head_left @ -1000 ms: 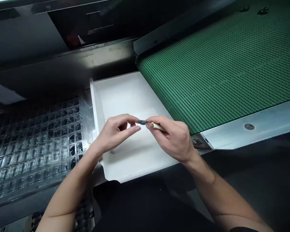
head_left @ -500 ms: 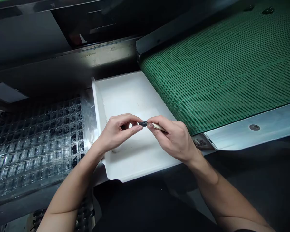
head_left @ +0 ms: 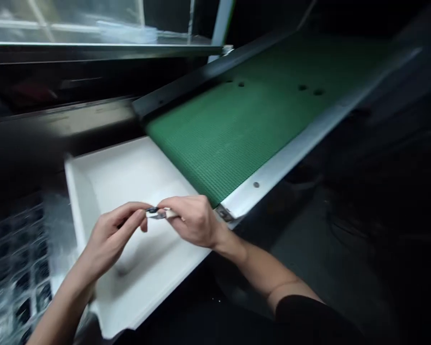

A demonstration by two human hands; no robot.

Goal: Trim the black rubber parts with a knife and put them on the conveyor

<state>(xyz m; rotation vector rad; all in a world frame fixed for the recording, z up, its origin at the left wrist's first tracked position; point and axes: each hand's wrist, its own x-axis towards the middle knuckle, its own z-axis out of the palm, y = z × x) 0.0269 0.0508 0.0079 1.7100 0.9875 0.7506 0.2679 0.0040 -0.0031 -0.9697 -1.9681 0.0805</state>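
My left hand (head_left: 113, 232) pinches a small dark part (head_left: 153, 210) between thumb and fingertips. A small knife (head_left: 170, 213) with a pale handle and a short metal blade is gripped in my right hand (head_left: 197, 220). The blade lies at the dark part; blur hides whether its edge touches. Both hands are close together above a white tray (head_left: 118, 163), which has raised sides.
A green conveyor belt (head_left: 215, 139) slopes up to the right, carrying several small dark pieces (head_left: 318, 92). Its metal side rail (head_left: 273, 165) runs along the near edge. Clear plastic compartment trays (head_left: 17, 249) with dark parts are at the lower left. Behind stands a metal-framed glass panel (head_left: 75, 24).
The view has swung right and up, bringing more of the belt and its dark pieces into sight. The knife blade now shows beside the part; both hands keep their holds.
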